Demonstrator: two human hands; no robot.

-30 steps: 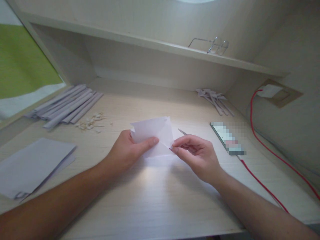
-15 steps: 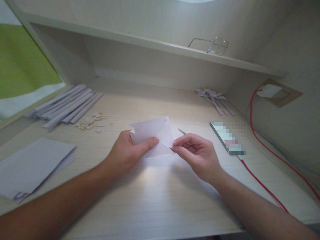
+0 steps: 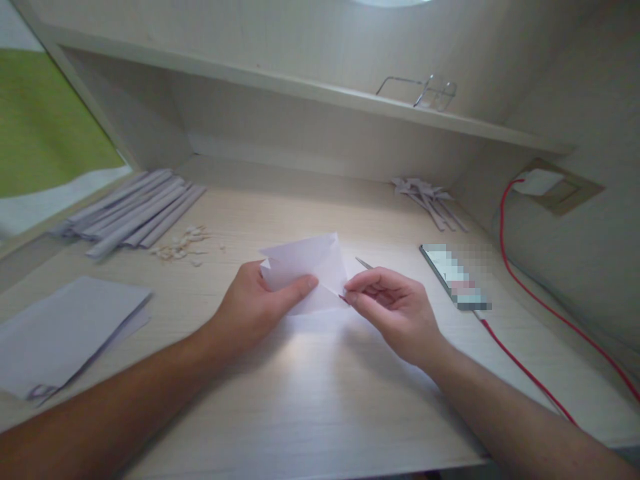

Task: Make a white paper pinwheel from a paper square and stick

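My left hand (image 3: pixel 260 297) grips a folded white sheet of paper (image 3: pixel 305 263), its thumb lying across the front and the other fingers hidden behind. At the paper's right edge, my right hand (image 3: pixel 393 303) is closed in a pinch. Between its thumb and forefinger a small dark red thing (image 3: pixel 344 299) pokes out against the paper; its kind is too small to tell. A thin pointed metal tip (image 3: pixel 363 263) shows just beyond the right hand, with the rest of it hidden.
Rolled paper tubes (image 3: pixel 140 210) lie back left, beside small pale scraps (image 3: pixel 183 245). Folded paper sheets (image 3: pixel 75 333) rest at left. Thin folded paper pieces (image 3: pixel 425 200) sit back right. A phone (image 3: pixel 453 277) with a red cable (image 3: pixel 530 377) lies at right. Above runs a shelf (image 3: pixel 300 83).
Hardly anything differs. My right fingertips have shifted very slightly left along the paper's edge, while my left hand and the paper stay in place.
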